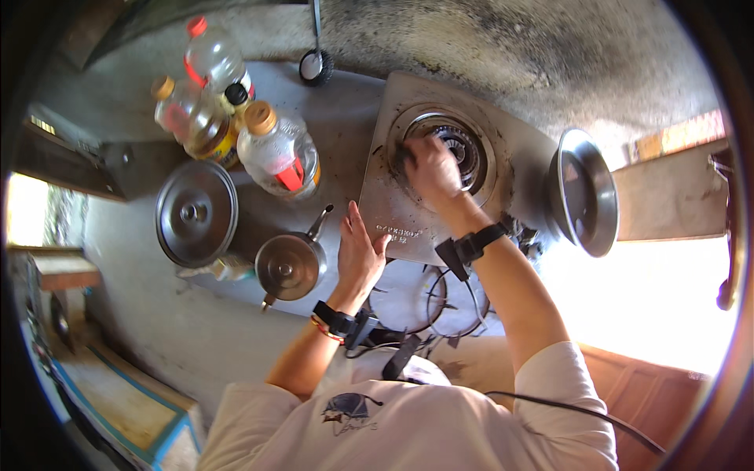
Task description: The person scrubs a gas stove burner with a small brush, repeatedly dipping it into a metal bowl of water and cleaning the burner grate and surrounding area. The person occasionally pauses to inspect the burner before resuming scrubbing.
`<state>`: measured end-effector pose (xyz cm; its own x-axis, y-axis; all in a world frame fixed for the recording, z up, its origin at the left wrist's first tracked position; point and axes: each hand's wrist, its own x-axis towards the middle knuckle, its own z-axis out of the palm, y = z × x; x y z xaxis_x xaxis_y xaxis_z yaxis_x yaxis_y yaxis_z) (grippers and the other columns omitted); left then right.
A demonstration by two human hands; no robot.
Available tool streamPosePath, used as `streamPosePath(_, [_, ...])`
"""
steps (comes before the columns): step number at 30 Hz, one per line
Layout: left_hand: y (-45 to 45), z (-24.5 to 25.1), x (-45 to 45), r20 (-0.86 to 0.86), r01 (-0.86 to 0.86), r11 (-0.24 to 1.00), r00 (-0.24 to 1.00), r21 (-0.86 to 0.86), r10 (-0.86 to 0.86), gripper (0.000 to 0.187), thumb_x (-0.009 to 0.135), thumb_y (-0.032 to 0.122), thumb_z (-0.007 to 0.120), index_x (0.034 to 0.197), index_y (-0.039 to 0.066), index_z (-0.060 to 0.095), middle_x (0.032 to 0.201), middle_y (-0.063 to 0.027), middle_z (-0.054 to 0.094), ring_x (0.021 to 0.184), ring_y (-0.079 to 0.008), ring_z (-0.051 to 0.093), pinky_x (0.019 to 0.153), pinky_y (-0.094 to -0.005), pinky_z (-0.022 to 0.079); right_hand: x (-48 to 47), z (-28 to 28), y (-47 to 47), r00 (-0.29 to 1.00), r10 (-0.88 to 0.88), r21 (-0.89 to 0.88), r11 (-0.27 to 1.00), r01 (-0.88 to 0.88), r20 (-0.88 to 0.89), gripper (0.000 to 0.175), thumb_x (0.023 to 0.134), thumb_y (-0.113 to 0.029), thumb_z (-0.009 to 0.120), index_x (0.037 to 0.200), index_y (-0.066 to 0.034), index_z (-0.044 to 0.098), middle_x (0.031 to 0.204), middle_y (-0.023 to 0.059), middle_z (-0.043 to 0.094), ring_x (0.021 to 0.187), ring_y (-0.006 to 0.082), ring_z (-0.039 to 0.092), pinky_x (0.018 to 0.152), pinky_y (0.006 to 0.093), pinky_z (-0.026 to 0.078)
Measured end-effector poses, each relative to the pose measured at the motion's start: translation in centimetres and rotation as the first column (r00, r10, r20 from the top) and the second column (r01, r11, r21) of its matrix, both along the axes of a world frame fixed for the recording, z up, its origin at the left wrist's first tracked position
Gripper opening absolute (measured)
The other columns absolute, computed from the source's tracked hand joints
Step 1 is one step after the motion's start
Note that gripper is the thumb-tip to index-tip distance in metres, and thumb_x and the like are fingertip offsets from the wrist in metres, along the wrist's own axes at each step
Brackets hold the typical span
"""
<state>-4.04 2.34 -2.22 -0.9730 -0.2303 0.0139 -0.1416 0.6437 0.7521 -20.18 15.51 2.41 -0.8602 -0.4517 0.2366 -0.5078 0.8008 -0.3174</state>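
My right hand (435, 171), blurred, is over the left part of the round burner (465, 154) on a stained metal gas stove (392, 206). A dark scrubber or pad (403, 156) shows at its fingertips; its exact kind is unclear. My left hand (359, 250) is beside the stove's near left corner, fingers apart, with nothing in it. Left of that hand is a small metal pot with a lid (288, 268). Two ring-shaped metal pan supports (406, 297) lie between my forearms, just below the stove's near edge.
Several plastic bottles (277, 150) stand at the back left, near a large round metal lid (196, 213). A metal basin (583, 191) is tilted at the stove's right. A rough wall (471, 41) rises behind. Cables (565, 403) run from my wrist bands and across my shirt.
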Motion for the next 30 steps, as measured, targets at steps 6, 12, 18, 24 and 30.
streamPosePath(6, [-0.5,0.0,-0.3,0.149,-0.009,0.973,0.989,0.231,-0.026,0.087,0.078,0.012,0.07,0.142,-0.005,0.013,0.107,-0.0274,0.049,0.092,-0.0404,0.055,0.078,-0.0418,0.049,-12.5,1.4,5.2,0.995,-0.057,0.24,0.97,0.036,0.082,0.017,0.069,-0.012,0.066,0.085,-0.0119,0.071,0.085,0.015,0.067,0.082,0.0326,0.064,0.074,0.0399,0.051])
streamPosePath(12, [-0.5,0.3,-0.5,0.103,-0.038,0.945,0.995,0.324,0.005,0.085,0.078,0.005,0.068,0.142,-0.005,0.013,0.1,-0.0269,0.049,0.084,-0.0391,0.056,0.075,-0.0415,0.048,-14.5,1.2,3.4,0.915,0.074,0.303,0.931,-0.206,0.396,0.018,0.069,-0.001,0.066,0.087,-0.0068,0.068,0.083,0.0138,0.066,0.077,0.0275,0.064,0.072,0.0351,0.049])
streamPosePath(18, [-0.7,0.8,-0.6,0.177,-0.074,0.918,0.984,0.389,0.005,0.084,0.077,0.005,0.069,0.142,-0.003,0.017,0.1,-0.0281,0.051,0.085,-0.0395,0.057,0.075,-0.0423,0.048,-12.7,1.7,-0.6,0.79,0.318,0.431,0.701,-0.569,0.524,0.016,0.068,-0.006,0.068,0.084,-0.0073,0.066,0.081,0.0144,0.066,0.077,0.031,0.063,0.069,0.0402,0.049])
streamPosePath(24, [-0.9,1.3,-0.7,0.215,-0.098,0.899,0.977,0.426,0.004,0.083,0.077,0.005,0.069,0.142,-0.002,0.019,0.099,-0.0282,0.051,0.083,-0.0383,0.058,0.074,-0.0415,0.048,-14.4,2.7,0.8,0.891,0.103,0.549,0.755,-0.359,0.441,0.016,0.068,-0.004,0.065,0.083,-0.0077,0.066,0.081,0.0155,0.065,0.078,0.0328,0.063,0.069,0.0412,0.049])
streamPosePath(30, [-0.4,0.6,-0.5,0.157,-0.112,0.909,0.986,0.401,0.052,0.079,0.076,-0.005,0.063,0.142,-0.005,0.019,0.095,-0.0249,0.049,0.074,-0.0299,0.061,0.071,-0.0372,0.05,-14.1,1.8,0.0,0.832,0.095,0.477,0.781,-0.403,0.547,0.015,0.069,0.0,0.064,0.083,-0.0053,0.066,0.08,0.0151,0.064,0.077,0.0313,0.063,0.067,0.0389,0.048])
